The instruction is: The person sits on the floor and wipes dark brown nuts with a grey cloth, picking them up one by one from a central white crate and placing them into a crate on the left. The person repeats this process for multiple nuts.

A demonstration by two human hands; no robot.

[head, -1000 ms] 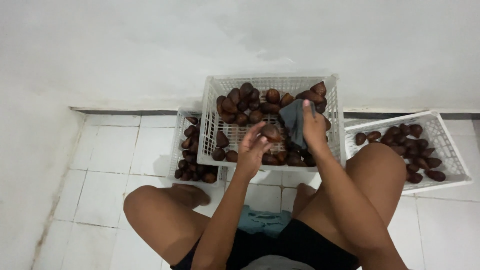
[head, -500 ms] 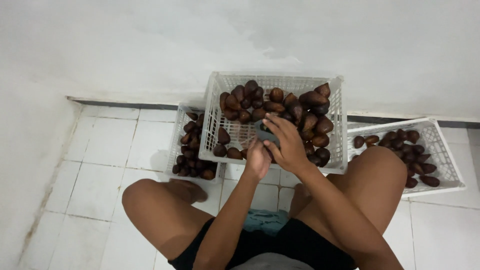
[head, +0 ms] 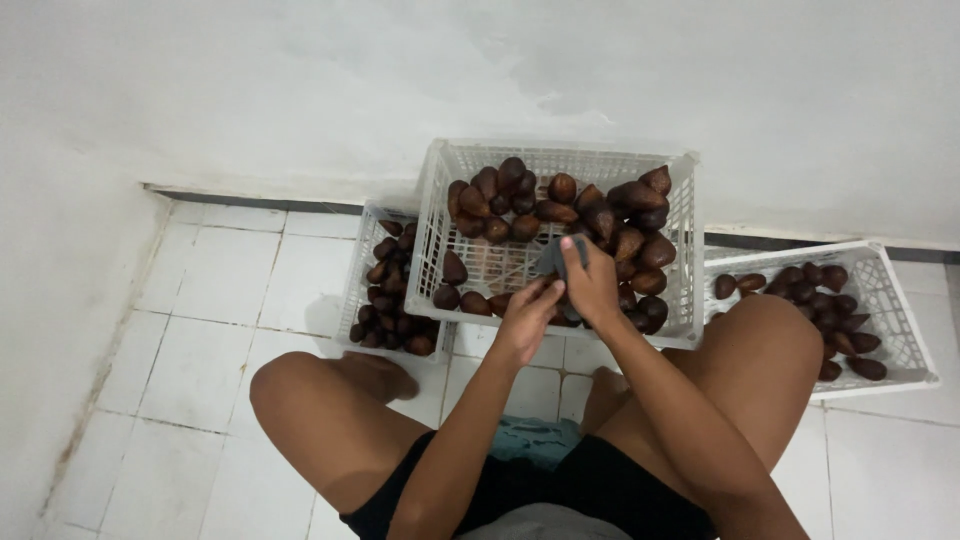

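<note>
Lower frame: bare knees and dark shorts, a person seated low on white floor tiles [head: 215, 300], with a teal patch of seat or cloth between the legs (which one cannot be told).

Centre frame: both forearms are stretched forward over the near rim of the middle crate [head: 440, 200], a white plastic lattice crate. The left hand [head: 527, 318] is curled, fingers pinched toward something small; whether a fruit is gripped cannot be told, as it is hidden by the fingers. The right hand [head: 592, 282] is closed around a dark grey cloth [head: 556, 258], held just above the fruit.

The scaly brown fruit [head: 560, 205] is piled in the middle crate, thick along the back and right, thin at the front left where bare crate floor is seen.

Judged step: a fruit is being rubbed or wiped with the cloth over the crate. It is best done with the fruit turned by the left fingers while the cloth is kept wrapped tight by the right, and with the hands kept over the crate so a dropped fruit lands inside.

Left of centre: a second crate [head: 362, 262], partly tucked under the middle one, holding more fruit. Right edge: a third crate [head: 900, 300], fruit in its back half. Upper frame: a stained white wall [head: 300, 90].
</note>
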